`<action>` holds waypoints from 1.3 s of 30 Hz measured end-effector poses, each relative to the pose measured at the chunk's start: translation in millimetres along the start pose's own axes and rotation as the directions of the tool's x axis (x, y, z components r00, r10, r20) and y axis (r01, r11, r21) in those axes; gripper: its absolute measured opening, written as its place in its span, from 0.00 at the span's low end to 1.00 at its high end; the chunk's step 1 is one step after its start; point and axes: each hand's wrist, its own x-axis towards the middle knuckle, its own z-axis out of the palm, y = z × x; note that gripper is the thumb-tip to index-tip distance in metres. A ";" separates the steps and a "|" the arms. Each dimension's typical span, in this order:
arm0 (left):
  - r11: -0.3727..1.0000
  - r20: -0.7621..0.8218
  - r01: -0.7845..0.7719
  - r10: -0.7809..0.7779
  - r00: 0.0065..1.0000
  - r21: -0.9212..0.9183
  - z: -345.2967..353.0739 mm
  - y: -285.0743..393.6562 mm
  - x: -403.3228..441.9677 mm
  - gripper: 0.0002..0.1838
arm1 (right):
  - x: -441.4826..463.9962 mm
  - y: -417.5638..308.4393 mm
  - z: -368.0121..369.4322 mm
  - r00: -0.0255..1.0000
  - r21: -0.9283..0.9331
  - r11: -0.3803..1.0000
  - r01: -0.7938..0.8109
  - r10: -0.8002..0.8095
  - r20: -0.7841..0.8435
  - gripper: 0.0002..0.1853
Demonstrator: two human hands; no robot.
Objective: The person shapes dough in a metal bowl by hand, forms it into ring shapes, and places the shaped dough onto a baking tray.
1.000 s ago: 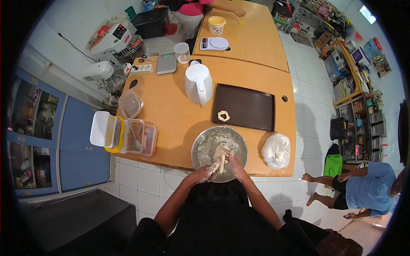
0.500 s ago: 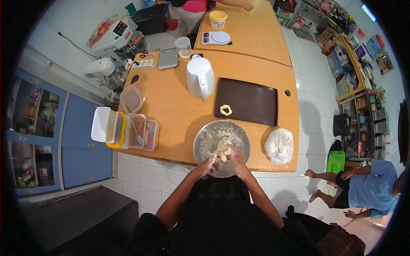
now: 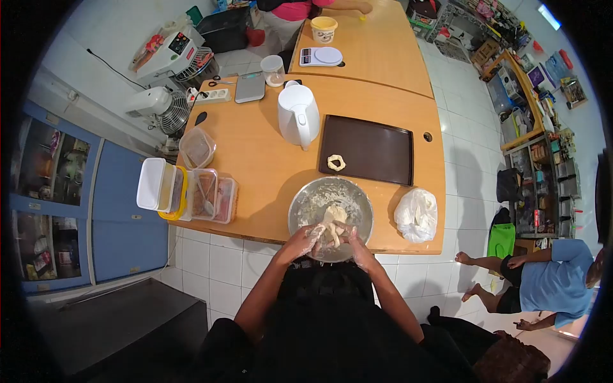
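A steel mixing bowl (image 3: 296, 203) stands at the table's front edge, its inner wall smeared with flour and wet dough. Inside it is a pale, sticky lump of dough (image 3: 336, 216). My left hand (image 3: 305, 241) reaches over the near left rim, its dough-coated fingers curled on the lump. From the near right, my right hand (image 3: 359, 246) also works at the dough with bent fingers, some of them hard to make out. Behind the bowl, a ring of dough (image 3: 336, 163) lies on a dark baking tray (image 3: 377, 143).
A white plastic bag (image 3: 416, 216) sits right of the bowl. A white electric kettle (image 3: 298, 115) is behind it, plastic containers (image 3: 207, 195) at the left. Farther back are scales (image 3: 250, 87) and a tub (image 3: 324, 29). One person (image 3: 552, 281) is at the right, another across the table.
My hands have drawn slightly apart and toward the bowl's near rim, so more of the dough shows between them. The view has shifted a little.
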 end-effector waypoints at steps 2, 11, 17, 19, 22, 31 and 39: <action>0.991 0.063 0.134 -0.133 0.989 -0.014 4.8 -2.8 -1.1 0.25 | -1.7 -0.2 -0.2 0.998 -0.009 0.998 0.054 -0.054 -0.037 0.42; 0.976 0.241 0.168 -0.131 0.962 -0.139 10.6 25.5 -8.5 0.28 | 5.5 -16.3 -3.5 1.000 -0.074 0.997 -0.028 0.029 0.013 0.42; 0.987 0.096 -0.074 0.088 0.991 -0.143 -12.6 -5.7 7.1 0.31 | -3.0 -8.9 3.0 0.993 -0.153 0.981 0.118 -0.114 0.029 0.38; 0.998 0.135 -0.010 0.018 0.991 -0.060 -13.9 -10.5 9.6 0.33 | 0.8 -4.4 -1.1 0.994 -0.143 0.984 0.107 -0.104 0.026 0.37; 0.956 0.138 0.281 -0.269 0.953 -0.079 4.0 -10.0 6.6 0.30 | 6.8 -12.1 -1.2 0.996 -0.061 0.994 0.088 -0.089 -0.016 0.38; 0.971 -0.033 -0.022 0.014 0.999 -0.237 -10.6 -28.1 6.0 0.19 | -4.2 -41.6 4.2 0.998 -0.199 0.978 -0.062 0.060 -0.012 0.41; 0.934 -0.084 0.129 -0.166 0.983 -0.334 -6.2 6.5 9.1 0.22 | 2.3 -25.4 -3.6 0.995 -0.099 0.994 -0.040 0.048 0.082 0.44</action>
